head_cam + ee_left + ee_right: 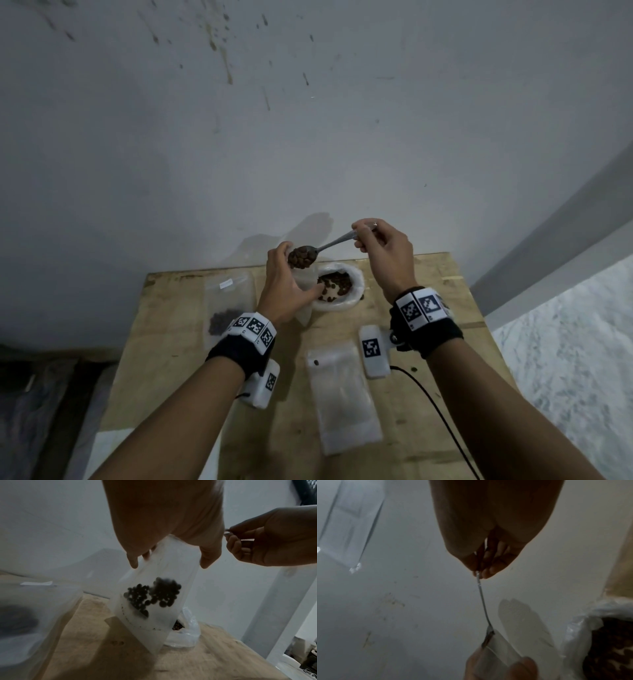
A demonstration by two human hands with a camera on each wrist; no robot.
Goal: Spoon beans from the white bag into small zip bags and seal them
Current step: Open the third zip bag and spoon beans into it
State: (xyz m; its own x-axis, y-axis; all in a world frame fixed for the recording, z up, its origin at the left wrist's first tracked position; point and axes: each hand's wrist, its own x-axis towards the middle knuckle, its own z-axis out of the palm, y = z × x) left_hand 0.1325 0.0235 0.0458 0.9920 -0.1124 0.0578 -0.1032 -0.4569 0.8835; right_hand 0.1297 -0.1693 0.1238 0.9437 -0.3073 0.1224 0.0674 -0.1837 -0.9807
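1 spoon above left hand

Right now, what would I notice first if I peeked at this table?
A spoon heaped with brown beans, held by the right hand over a small zip bag that the left hand holds. Behind them the white bag sits open, with beans inside.

on your tabletop the white bag sits at the back, a filled zip bag to its left, empty zip bags in front.
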